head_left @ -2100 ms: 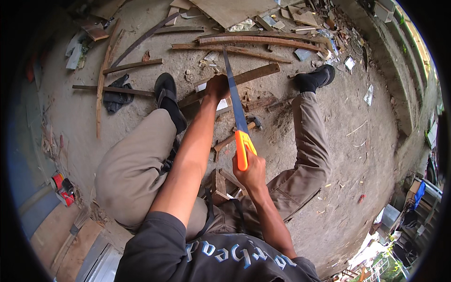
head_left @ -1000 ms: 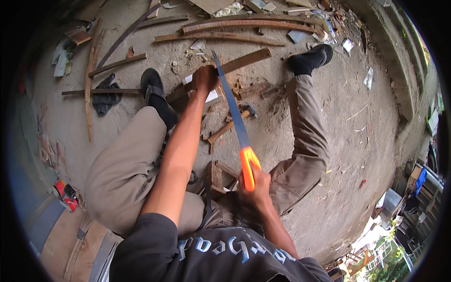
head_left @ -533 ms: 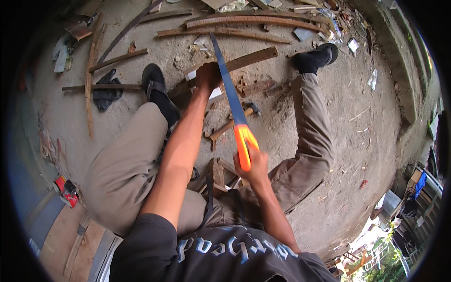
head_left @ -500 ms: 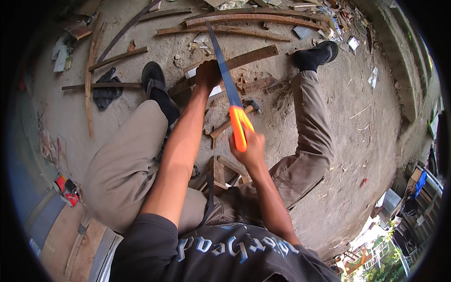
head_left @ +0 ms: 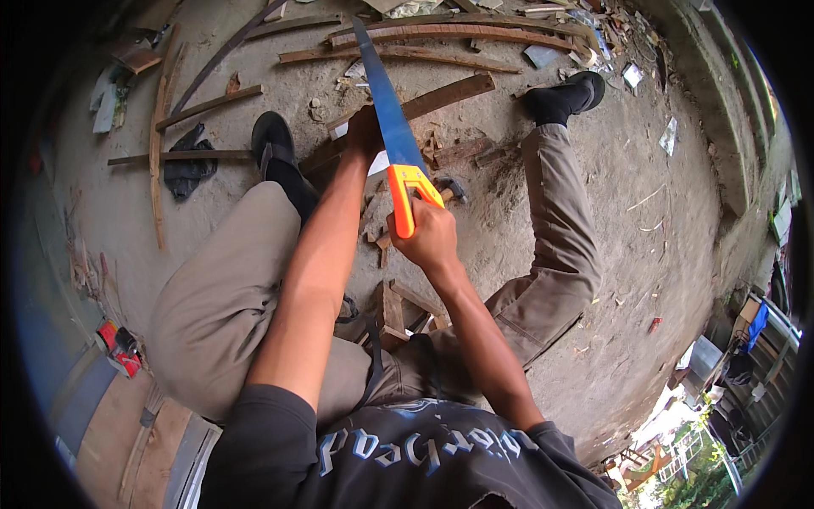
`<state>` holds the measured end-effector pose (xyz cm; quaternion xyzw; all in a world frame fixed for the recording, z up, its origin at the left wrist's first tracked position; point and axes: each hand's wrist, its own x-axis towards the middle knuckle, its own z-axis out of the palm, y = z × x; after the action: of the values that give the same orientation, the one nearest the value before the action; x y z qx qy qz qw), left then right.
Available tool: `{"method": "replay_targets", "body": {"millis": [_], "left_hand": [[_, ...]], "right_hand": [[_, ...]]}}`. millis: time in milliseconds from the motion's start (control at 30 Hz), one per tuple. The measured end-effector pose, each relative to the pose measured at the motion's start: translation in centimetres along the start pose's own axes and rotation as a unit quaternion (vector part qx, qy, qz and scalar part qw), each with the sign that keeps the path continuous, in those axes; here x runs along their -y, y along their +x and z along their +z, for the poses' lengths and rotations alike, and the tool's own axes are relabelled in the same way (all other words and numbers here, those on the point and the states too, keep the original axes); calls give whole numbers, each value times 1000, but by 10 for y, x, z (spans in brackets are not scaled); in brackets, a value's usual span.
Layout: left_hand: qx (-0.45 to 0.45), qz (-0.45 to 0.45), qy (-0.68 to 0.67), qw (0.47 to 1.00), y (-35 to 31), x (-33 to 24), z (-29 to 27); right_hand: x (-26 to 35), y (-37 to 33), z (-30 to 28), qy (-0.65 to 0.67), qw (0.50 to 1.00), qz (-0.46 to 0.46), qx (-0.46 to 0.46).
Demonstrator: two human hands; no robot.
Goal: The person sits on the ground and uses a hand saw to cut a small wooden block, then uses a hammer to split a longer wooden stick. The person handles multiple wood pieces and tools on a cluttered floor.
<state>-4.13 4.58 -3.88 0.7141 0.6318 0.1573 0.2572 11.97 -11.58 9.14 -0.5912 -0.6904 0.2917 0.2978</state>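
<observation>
A handsaw (head_left: 390, 110) with an orange and yellow handle is in my right hand (head_left: 429, 234), whose fingers are wrapped round the grip. Its blade points away from me and crosses over a wooden plank (head_left: 449, 97), just right of my left hand. My left hand (head_left: 365, 136) is closed on that plank, its fingers partly hidden by the blade. Whether the teeth touch the wood I cannot tell. Beneath and beside the saw handle lies a hammer (head_left: 453, 188), its shaft mostly covered.
Long wooden strips (head_left: 458, 32) lie on the ground ahead, and more sticks (head_left: 159, 170) cross at the left near a black plastic bag (head_left: 190, 170). Wood offcuts (head_left: 392, 314) sit between my legs. A concrete ledge (head_left: 704, 93) runs along the right.
The saw and my right hand have moved forward and slightly left. More of the blade's flat side shows now. My left hand stays on the plank.
</observation>
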Motion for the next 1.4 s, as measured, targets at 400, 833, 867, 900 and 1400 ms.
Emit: {"method": "replay_targets", "body": {"millis": [400,833,867,900,1400], "left_hand": [[23,-44,49,998,-2,-20,-8],[-46,4,-33,998,-6,-9,-4],[-68,29,-107,991,-6,0,4],[-56,8,-111,992,3,8,10],[-43,45,46,997,-8,1,5]], "right_hand": [[-5,9,2,20,1000,10,-9],[7,20,2,22,998,49,-13],[8,36,8,32,998,48,-20],[7,27,7,25,999,37,-13],[-3,-39,-10,1,999,24,33]]}}
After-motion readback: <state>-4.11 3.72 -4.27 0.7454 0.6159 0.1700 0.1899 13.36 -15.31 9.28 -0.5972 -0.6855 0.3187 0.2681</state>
